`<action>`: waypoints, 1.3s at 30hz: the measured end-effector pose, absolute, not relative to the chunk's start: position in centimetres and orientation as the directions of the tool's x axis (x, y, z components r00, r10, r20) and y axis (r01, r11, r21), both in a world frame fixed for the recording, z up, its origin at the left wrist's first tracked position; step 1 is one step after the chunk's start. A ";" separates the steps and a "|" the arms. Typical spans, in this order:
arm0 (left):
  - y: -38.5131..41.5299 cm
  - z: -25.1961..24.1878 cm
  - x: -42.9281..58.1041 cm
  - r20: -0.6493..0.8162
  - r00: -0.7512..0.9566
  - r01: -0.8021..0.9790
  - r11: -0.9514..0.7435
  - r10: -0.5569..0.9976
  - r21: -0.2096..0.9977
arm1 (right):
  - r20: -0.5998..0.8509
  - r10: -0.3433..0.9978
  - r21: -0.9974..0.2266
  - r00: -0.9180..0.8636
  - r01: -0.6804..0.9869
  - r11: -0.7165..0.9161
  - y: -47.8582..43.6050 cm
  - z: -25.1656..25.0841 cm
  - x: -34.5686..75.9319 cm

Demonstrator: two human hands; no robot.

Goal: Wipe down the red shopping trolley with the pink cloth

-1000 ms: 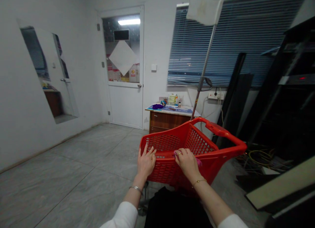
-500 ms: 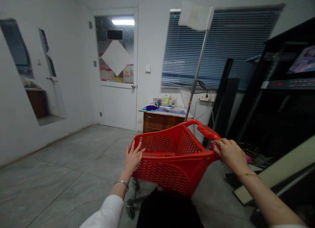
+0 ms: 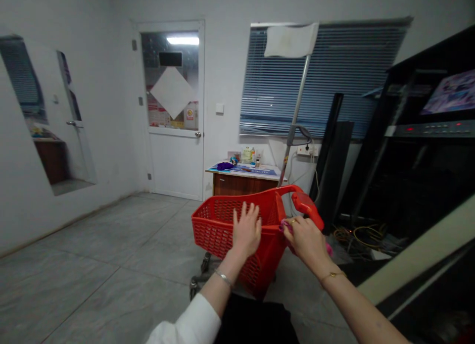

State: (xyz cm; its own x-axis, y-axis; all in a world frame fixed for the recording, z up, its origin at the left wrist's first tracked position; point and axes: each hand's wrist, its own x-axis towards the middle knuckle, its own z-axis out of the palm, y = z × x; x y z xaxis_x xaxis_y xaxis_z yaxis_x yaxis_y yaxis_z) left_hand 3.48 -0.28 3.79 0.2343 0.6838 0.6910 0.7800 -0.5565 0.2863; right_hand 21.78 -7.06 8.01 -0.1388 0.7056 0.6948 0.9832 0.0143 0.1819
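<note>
A red plastic shopping cart (image 3: 269,255) stands in front of me, its basket toward the left and its handle (image 3: 307,205) toward the right. My left hand (image 3: 247,230) is at the near rim of the basket, fingers extended and spread upward, with nothing in it. Fingers of my right hand (image 3: 307,239) are closed around a pink cloth (image 3: 285,226) at the rear end of the near rim, close to the handle. Part of the cloth shows on both sides of that hand; the rest is hidden in the grip. Cart wheels (image 3: 193,287) show below the basket.
Behind the cart are a brown cabinet (image 3: 237,184) with small items on top and a pole with a white flag (image 3: 291,41). A white door (image 3: 176,161) is at the back left. Black racks, cables (image 3: 367,233) and a pale slanted panel (image 3: 419,250) lie right.
My left hand has moved right along the near rim from the basket's front corner. My right hand has moved left with the pink cloth. The cart's angle to me has shifted slightly.
</note>
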 end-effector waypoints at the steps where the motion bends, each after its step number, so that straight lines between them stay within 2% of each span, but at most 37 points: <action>1: -1.0 4.0 5.4 0.687 0.286 0.730 -0.617 0.668 0.296 | 0.694 0.707 0.166 -0.138 0.986 0.030 -6.9 8.0 21.8; 4: -1.7 3.9 9.3 0.606 0.372 0.634 -0.669 0.703 0.387 | 0.711 0.693 0.113 -0.117 0.992 0.052 -6.6 8.3 22.7; 6: -1.3 3.5 10.4 0.588 0.376 0.629 -0.663 0.716 0.406 | 0.736 0.669 0.101 -0.104 0.994 0.043 -6.4 8.8 23.7; 10: -0.4 2.6 10.3 0.631 0.370 0.609 -0.691 0.682 0.390 | 0.756 0.636 0.163 -0.151 0.986 0.040 -6.2 9.3 24.4; 14: -0.6 2.0 9.1 0.655 0.349 0.581 -0.703 0.670 0.409 | 0.717 0.657 0.213 -0.234 0.971 0.113 -6.5 9.3 23.3; 24: -1.0 2.0 3.4 0.640 0.360 0.518 -0.716 0.679 0.469 | 0.735 0.657 0.085 -0.168 0.984 0.157 -7.1 10.6 24.4; 30: 0.3 2.1 -2.1 0.611 0.345 0.519 -0.687 0.713 0.509 | 0.752 0.621 0.079 -0.222 0.965 0.249 -7.8 10.0 22.2; 35: -1.5 5.6 -3.8 0.507 0.231 0.588 -0.534 0.831 0.608 | 0.790 0.561 0.144 -0.248 0.964 0.222 -5.5 10.5 22.7; 37: -2.7 7.3 -3.1 0.494 0.253 0.633 -0.528 0.832 0.566 | 0.792 0.544 0.153 -0.278 0.952 0.265 -4.3 10.6 22.1; 39: -3.8 8.5 -2.2 0.478 0.254 0.747 -0.484 0.841 0.456 | 0.786 0.532 0.134 -0.315 0.927 0.350 -3.6 10.5 20.8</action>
